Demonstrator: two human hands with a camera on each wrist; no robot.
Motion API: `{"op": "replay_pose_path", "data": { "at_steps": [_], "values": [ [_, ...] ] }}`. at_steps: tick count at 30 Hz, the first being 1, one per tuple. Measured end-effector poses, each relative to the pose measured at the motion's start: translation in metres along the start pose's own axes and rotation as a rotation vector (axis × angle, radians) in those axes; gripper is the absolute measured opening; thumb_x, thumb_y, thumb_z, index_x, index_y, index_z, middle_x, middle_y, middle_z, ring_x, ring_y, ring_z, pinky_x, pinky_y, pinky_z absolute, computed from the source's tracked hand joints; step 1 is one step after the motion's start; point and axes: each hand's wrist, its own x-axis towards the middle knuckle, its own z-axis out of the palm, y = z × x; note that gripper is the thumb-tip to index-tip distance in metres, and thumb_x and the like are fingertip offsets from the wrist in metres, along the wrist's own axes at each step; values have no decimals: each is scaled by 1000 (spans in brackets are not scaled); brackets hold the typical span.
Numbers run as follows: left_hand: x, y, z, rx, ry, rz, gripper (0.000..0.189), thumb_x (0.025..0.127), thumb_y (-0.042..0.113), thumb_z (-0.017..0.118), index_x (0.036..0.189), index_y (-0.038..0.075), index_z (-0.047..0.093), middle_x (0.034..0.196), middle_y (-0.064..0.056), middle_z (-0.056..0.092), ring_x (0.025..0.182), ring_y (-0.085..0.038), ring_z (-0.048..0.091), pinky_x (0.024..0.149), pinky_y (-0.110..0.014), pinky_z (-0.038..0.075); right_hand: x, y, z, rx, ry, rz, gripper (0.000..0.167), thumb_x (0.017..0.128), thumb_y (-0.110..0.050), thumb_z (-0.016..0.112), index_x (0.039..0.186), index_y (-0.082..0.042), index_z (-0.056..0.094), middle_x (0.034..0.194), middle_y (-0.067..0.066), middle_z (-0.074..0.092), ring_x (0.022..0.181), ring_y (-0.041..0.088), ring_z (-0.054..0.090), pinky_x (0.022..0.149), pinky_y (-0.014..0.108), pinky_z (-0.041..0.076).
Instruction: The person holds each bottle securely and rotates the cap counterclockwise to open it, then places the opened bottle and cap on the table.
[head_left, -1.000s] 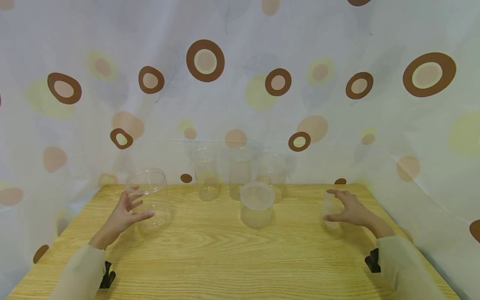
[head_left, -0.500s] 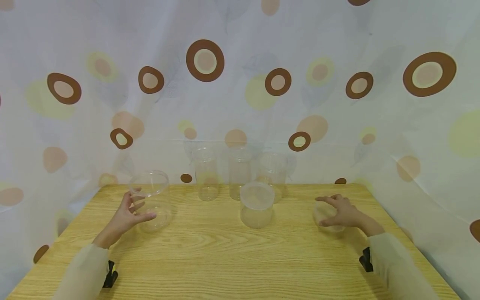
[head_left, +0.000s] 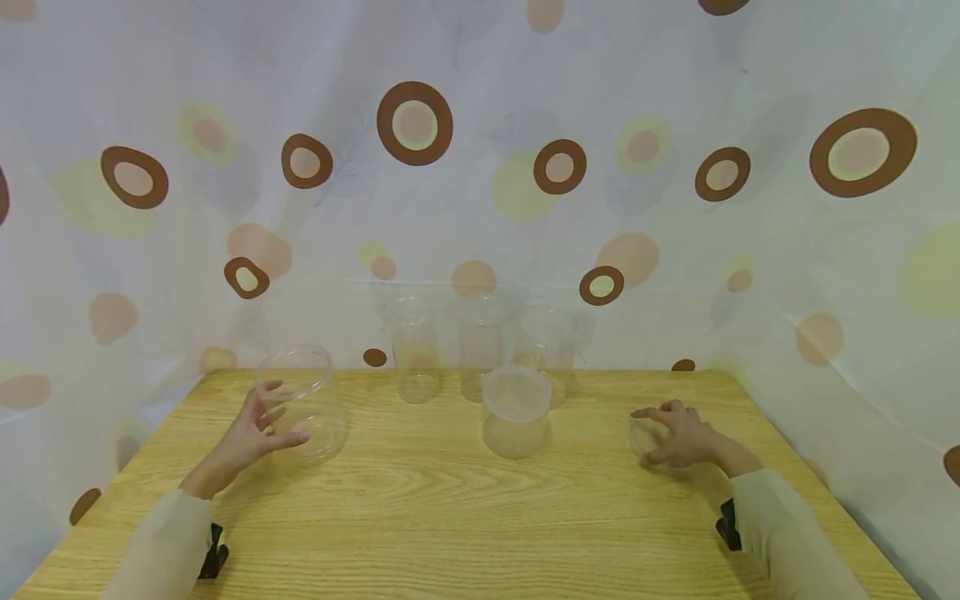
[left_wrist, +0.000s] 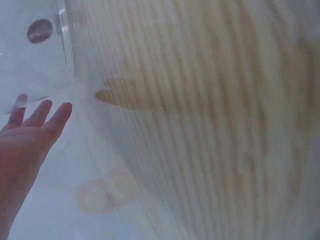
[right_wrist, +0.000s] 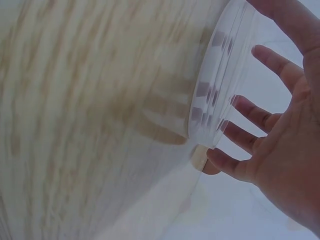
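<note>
At the left of the table, my left hand (head_left: 251, 432) holds a wide clear jar (head_left: 330, 412) by its side, thumb in front and fingers spread at the far side. The jar looks slightly tilted, its rim leaning left; its wall fills most of the left wrist view. Over at the right, my right hand (head_left: 688, 437) grips a shallow clear round piece, like a jar lid (right_wrist: 210, 85), with thumb and fingers spread about its edge. Low over or on the table, the lid is partly hidden under this hand; whether it touches the wood I cannot tell.
A short clear container with a frosted top (head_left: 515, 417) stands mid-table. Behind it are a tall clear cylinder (head_left: 415, 358), another tall cylinder (head_left: 480, 354) and a wider clear jar (head_left: 551, 342). A spotted curtain (head_left: 480, 217) borders the wooden table (head_left: 450, 517).
The right hand has moved left and down, turning the lid from nearly on edge to flatter. The left hand has shifted slightly, and the wide jar's base has moved a little right.
</note>
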Motion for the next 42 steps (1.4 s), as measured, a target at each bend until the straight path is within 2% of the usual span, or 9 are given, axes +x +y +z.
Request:
{"op": "replay_pose_path", "data": {
  "at_steps": [5,11,13,17,20,23,28,38,42],
  "values": [
    [-1,1,-1,11,-12,1,78,79,11,70,136,8,17,152,-14,-6,133,-53,9,97,-71,15,0,2,2,19,6,-11,74,71,-41,75,131,-9,44,126,35,32,105,56,35,70,70,34],
    [-3,3,-4,37,-40,-18,92,80,13,70,142,9,3,151,-21,-2,132,-55,7,97,-71,16,-1,-1,-3,21,26,-43,75,72,-40,75,130,-4,43,128,37,31,104,62,33,70,75,32],
    [-3,6,-6,57,-46,-17,93,80,14,70,143,9,2,151,-21,-4,131,-56,7,97,-71,17,-1,-1,-5,35,41,-54,76,72,-39,75,130,-2,42,128,38,31,106,63,31,72,75,32],
    [-4,14,-12,102,-42,-11,94,81,17,69,143,13,-1,149,-25,2,130,-57,9,97,-71,19,-1,-3,-13,102,69,-79,77,73,-35,75,131,2,40,129,38,29,112,62,27,79,73,30],
    [-4,25,-19,132,-32,-4,97,82,18,69,144,18,-6,147,-28,9,130,-56,11,96,-70,20,-1,-6,-22,143,86,-93,77,75,-33,73,133,3,38,132,38,26,117,60,24,83,73,28],
    [-4,39,-25,164,-14,13,101,81,18,69,146,20,-9,147,-29,9,129,-57,12,95,-70,20,-2,-12,-31,162,111,-111,76,77,-32,72,134,3,36,134,36,27,120,59,24,85,72,29],
    [-3,65,-28,216,24,56,99,81,19,70,147,18,-4,146,-30,11,129,-56,12,94,-71,19,-1,-23,-43,183,154,-144,73,80,-30,69,136,3,34,137,32,32,123,53,28,91,67,32],
    [2,104,-18,337,121,149,94,76,30,75,146,17,14,146,-20,24,132,-49,17,95,-68,20,1,-52,-58,243,174,-159,70,82,-32,67,138,-7,34,140,23,29,125,48,28,91,66,32],
    [4,118,-7,360,116,180,90,75,33,75,144,20,20,146,-16,29,134,-44,19,96,-68,21,3,-63,-59,231,184,-174,70,82,-34,67,138,-8,35,140,21,31,126,47,29,93,65,31]
  ]
}}
